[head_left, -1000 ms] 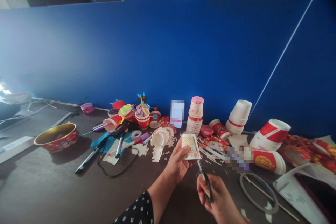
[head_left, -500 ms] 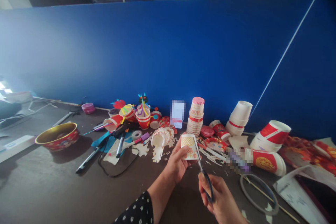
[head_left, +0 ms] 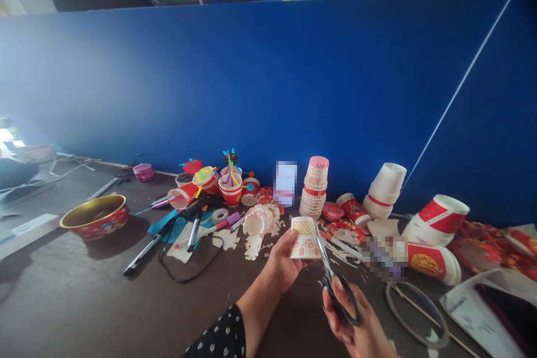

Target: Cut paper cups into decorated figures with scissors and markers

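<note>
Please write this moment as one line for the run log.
left hand: holds paper cup | right hand: holds scissors, blades at cup's side

Bright glare from beyond the worktop [head_left: 84,291]'s far left corner washes out the blue partition [head_left: 84,84]. The red bowl [head_left: 94,217] throws a soft shadow, and the wide-angle edges bend.

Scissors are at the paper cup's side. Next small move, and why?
Probably close the scissors a little: their blades appear to lie along the right side of the paper cup, which the left hand grips firmly, while the right hand is already in the handles.
</note>
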Action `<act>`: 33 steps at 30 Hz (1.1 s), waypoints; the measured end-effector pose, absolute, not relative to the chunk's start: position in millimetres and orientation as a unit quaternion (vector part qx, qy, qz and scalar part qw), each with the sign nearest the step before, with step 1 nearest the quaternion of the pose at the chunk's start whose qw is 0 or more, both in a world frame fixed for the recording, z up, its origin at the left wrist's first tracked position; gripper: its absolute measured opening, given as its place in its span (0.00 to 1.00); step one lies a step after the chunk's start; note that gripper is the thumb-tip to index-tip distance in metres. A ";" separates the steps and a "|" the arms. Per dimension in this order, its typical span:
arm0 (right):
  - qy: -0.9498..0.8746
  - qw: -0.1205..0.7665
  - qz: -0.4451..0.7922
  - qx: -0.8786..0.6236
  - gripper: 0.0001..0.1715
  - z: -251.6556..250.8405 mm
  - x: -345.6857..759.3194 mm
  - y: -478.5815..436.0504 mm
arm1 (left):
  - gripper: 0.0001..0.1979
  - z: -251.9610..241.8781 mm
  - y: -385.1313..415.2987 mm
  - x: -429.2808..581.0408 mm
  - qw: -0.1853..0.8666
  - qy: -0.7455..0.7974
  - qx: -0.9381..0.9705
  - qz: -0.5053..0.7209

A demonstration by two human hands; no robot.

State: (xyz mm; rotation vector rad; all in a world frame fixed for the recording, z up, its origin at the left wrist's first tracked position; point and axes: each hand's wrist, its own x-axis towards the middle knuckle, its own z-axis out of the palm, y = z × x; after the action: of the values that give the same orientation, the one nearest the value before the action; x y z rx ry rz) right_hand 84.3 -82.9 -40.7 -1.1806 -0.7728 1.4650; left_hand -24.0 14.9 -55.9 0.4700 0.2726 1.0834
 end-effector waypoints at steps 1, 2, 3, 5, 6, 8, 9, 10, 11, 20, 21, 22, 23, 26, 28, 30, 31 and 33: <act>-0.310 0.532 0.619 -0.488 0.28 -42.6 85.2 -83.2 | 0.16 -56.1 14.6 -24.2 0.829 0.121 0.211 0.504; -0.297 0.536 0.625 -0.483 0.28 -44.4 86.1 -83.4 | 0.16 -55.9 14.2 -24.7 0.836 0.113 0.202 0.497; -0.288 0.538 0.631 -0.479 0.28 -46.0 86.9 -83.6 | 0.16 -55.5 13.5 -25.4 0.842 0.107 0.195 0.492; -0.282 0.537 0.640 -0.472 0.27 -48.0 87.7 -84.0 | 0.16 -54.0 12.1 -27.2 0.848 0.100 0.185 0.487; -0.284 0.536 0.641 -0.470 0.27 -48.4 87.8 -84.1 | 0.16 -53.2 11.5 -28.3 0.849 0.098 0.186 0.484; -0.298 0.531 0.642 -0.467 0.27 -48.6 87.7 -84.0 | 0.18 -51.5 10.5 -30.3 0.853 0.089 0.195 0.475; -0.306 0.527 0.640 -0.468 0.27 -48.6 87.5 -83.9 | 0.19 -50.8 10.2 -31.1 0.855 0.086 0.200 0.471; -0.312 0.524 0.638 -0.470 0.27 -48.6 87.3 -83.7 | 0.20 -50.2 10.3 -31.7 0.855 0.085 0.202 0.469; -0.318 0.521 0.636 -0.473 0.27 -48.7 87.1 -83.4 | 0.20 -49.8 10.5 -32.2 0.854 0.086 0.200 0.472; -0.352 0.498 0.637 -0.472 0.26 -50.2 88.7 -82.9 | 0.18 -47.8 18.2 -35.8 0.860 0.091 0.157 0.476; -0.353 0.493 0.640 -0.473 0.26 -50.3 88.9 -83.2 | 0.19 -46.6 18.8 -36.7 0.860 0.095 0.151 0.478; -0.355 0.488 0.642 -0.473 0.26 -50.3 89.1 -83.6 | 0.20 -45.3 19.5 -37.6 0.858 0.102 0.146 0.482; -0.358 0.485 0.642 -0.474 0.26 -50.1 89.2 -83.9 | 0.21 -43.9 20.3 -38.3 0.854 0.114 0.142 0.487; -0.381 0.468 0.635 -0.483 0.27 -46.7 88.9 -84.5 | 0.25 -41.1 23.7 -39.8 0.834 0.153 0.132 0.514; -0.409 0.442 0.623 -0.500 0.28 -42.6 88.1 -84.1 | 0.25 -41.0 26.7 -40.5 0.821 0.168 0.130 0.530; -0.445 0.408 0.599 -0.526 0.30 -39.1 87.0 -82.8 | 0.25 -42.0 29.5 -41.2 0.810 0.170 0.133 0.545; -0.466 0.393 0.582 -0.538 0.31 -38.3 86.4 -81.9 | 0.25 -42.7 30.5 -41.5 0.806 0.171 0.136 0.551; -0.520 0.371 0.535 -0.553 0.30 -39.4 85.4 -79.9 | 0.25 -43.9 31.7 -41.8 0.798 0.175 0.141 0.559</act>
State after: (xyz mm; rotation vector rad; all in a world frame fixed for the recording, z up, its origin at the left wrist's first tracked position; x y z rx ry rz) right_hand 85.4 -79.9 -39.4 -1.4188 -1.3338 1.3717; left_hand -41.8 31.7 -43.9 0.3019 0.3754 1.1994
